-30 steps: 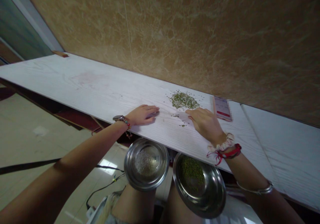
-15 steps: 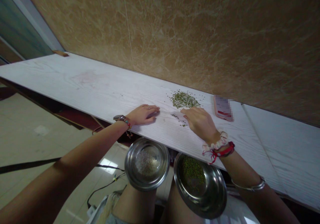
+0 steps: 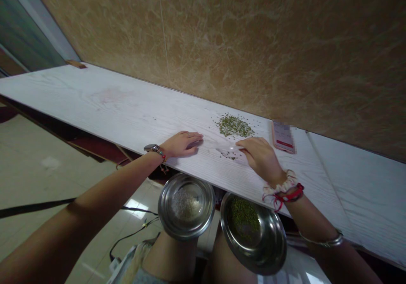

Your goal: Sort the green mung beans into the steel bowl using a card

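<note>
My left hand (image 3: 183, 144) lies flat on the white table (image 3: 133, 114), fingers stretched out and holding nothing. My right hand (image 3: 259, 157) pinches a thin, clear plastic piece (image 3: 231, 148) low over the tabletop; its exact kind is hard to make out. Just in front of that piece lies a small scatter of green beans (image 3: 231, 155). Behind it, towards the wall, spreads a larger pile of green beans with pale grains among them (image 3: 235, 125). Below the table edge, a steel bowl (image 3: 187, 234) holds white grains, and a second steel bowl (image 3: 273, 237) holds green beans.
A phone (image 3: 283, 136) lies right of the pile, near the marbled wall (image 3: 203, 38). A small wooden block (image 3: 76, 64) sits at the table's far left corner. The bowls rest by my knees under the front edge. A cable (image 3: 127, 237) runs across the floor.
My right hand shifted left towards the small scatter, then back right with the clear plastic piece. The small beans now lie slightly differently. My left hand has stayed in place.
</note>
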Demonstrator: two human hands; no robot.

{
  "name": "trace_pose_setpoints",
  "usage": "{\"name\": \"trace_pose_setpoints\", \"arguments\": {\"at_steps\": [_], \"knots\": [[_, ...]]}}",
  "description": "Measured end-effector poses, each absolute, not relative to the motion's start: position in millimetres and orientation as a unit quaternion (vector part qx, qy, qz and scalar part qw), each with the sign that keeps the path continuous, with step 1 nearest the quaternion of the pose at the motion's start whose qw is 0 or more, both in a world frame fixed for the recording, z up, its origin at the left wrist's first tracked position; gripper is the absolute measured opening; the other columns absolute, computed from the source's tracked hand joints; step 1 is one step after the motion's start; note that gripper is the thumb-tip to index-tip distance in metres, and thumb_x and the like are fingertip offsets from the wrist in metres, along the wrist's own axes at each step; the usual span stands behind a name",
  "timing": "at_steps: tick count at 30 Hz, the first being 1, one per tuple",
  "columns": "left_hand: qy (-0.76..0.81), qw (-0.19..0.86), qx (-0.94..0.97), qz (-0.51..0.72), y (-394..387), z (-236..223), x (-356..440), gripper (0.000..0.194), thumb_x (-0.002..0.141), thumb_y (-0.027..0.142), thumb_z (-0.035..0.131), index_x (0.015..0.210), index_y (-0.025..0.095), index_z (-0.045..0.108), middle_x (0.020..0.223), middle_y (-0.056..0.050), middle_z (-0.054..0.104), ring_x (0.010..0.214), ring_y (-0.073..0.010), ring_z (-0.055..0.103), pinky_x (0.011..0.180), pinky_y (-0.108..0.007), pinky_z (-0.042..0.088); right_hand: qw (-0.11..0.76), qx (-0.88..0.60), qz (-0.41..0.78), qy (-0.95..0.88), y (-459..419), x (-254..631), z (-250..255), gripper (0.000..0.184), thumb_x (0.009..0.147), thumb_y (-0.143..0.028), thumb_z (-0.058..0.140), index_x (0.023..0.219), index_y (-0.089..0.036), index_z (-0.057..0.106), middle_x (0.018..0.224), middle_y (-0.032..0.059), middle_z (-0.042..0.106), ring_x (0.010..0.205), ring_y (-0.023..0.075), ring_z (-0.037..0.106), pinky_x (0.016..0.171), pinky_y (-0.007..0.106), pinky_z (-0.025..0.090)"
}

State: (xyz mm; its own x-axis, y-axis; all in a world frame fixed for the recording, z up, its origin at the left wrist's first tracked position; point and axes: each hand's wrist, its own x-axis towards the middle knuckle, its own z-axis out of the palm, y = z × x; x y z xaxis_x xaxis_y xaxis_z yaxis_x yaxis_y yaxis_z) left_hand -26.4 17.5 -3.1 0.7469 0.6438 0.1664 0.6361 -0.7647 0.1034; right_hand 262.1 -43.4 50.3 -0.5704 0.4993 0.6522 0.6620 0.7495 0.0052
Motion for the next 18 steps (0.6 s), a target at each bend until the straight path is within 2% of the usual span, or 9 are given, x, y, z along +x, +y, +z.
{"name": "trace_pose_setpoints", "arguments": {"at_steps": [8, 18], "knots": [[0.347, 0.017, 0.933, 0.099, 16.9, -2.8, -26.0, 0.041, 0.09, 0.034, 0.039, 0.126, 0.018, 0.048, 0.136, -0.009, 0.052, 0.121, -0.021, 0.051, 0.102, -0.036, 0.037, 0.28, -0.287, -0.055, -0.915, -49.8, 270.9, 52.8, 0.022, 0.087, -0.01, 0.043, 0.088, -0.02, 0.062, 0.081, 0.0035, 0.071, 0.079, 0.0159, 0.063, 0.075, 0.032, 0.044], [0.326, -0.012, 0.94, 0.1, 13.7, -1.1, -25.4, 0.037, 0.09, 0.029, 0.038, 0.125, 0.02, 0.05, 0.136, -0.008, 0.052, 0.122, -0.0202, 0.05, 0.101, -0.036, 0.037, 0.244, -0.294, -0.023, -0.924, -64.8, 307.1, 63.2, 0.025, 0.085, -0.009, 0.042, 0.089, -0.022, 0.062, 0.083, 0.0034, 0.071, 0.08, 0.0164, 0.064, 0.074, 0.034, 0.048]]}}
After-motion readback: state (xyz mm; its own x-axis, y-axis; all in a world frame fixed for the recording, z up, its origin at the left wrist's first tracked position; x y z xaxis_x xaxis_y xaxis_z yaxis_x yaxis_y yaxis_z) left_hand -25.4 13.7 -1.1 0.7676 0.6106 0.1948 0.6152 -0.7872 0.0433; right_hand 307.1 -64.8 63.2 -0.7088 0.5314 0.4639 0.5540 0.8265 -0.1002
